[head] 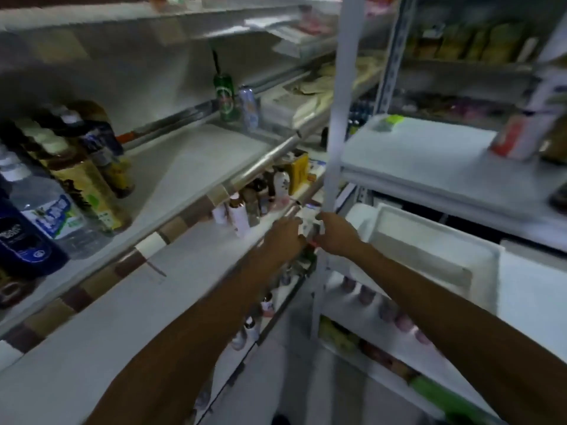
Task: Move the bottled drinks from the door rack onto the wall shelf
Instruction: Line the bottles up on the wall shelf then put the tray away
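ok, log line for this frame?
right hand: grips bottle; left hand: at bottle, grip blurred; site: wall shelf edge; door rack: pink-capped bottles remain

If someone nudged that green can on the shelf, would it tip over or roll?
The green can stands upright on the shelf, so a low push would probably just slide it. Being round, it would likely roll if tipped. A dark stick seems to rise from its top, so it may be open and light.
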Demonstrator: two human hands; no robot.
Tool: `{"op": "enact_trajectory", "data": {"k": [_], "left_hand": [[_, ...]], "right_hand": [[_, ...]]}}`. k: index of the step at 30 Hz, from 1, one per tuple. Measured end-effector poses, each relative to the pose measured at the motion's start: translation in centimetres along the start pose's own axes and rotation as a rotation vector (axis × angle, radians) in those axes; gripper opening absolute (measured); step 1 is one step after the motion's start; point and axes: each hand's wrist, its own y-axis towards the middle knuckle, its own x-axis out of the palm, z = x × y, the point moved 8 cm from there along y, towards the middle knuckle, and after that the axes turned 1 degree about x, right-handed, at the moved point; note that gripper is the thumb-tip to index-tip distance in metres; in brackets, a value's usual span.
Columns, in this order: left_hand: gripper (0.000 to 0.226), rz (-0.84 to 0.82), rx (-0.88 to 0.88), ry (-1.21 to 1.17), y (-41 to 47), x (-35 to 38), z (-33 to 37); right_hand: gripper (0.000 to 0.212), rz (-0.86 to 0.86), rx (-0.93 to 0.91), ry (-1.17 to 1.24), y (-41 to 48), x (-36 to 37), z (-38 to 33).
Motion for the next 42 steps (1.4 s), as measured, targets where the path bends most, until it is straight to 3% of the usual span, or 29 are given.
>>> {"op": "enact_trajectory", "data": {"k": [9,14,17,23,27,31,33,38,42], "left_hand": [[0.048,-0.450,0.309,0.033,-5.6,18.6,16.0],[0.035,-0.672,0.519,0.156,-10.7,28.0,23.1],[0.052,-0.777,0.566,0.195,-13.8,32.8,23.7],[0.046,-0.912,0.606,0.293,-17.3,41.2,21.8],[0.052,-1.018,0.482,0.290,-19.0,47.6,17.3],[0.051,-1.113,0.279,0.276,-20.8,56.3,11.7],[0.058,-1.175,0.164,0.233,-22.0,61.6,8.5],[0.067,-1.163,0.067,0.140,-24.4,73.4,3.3],[0.056,-1.130,-0.036,0.040,-25.3,82.2,-0.7]], "right_hand": [[0.053,0.134,0.540,0.013,-19.2,-3.1,21.9],[0.050,0.157,0.830,0.076,-31.2,-1.9,30.7],[0.050,0.150,0.954,0.147,-37.1,0.5,33.7],[0.045,0.148,1.134,0.236,-45.8,8.1,39.2],[0.066,0.148,1.299,0.428,-50.1,15.9,43.2],[0.046,0.182,1.430,0.522,-53.9,25.2,48.0],[0.047,0.150,1.465,0.579,-55.2,30.4,50.3],[0.043,0.183,1.522,0.686,-55.5,42.6,57.5],[0.040,0.184,1.488,0.745,-53.4,51.2,63.4]]}}
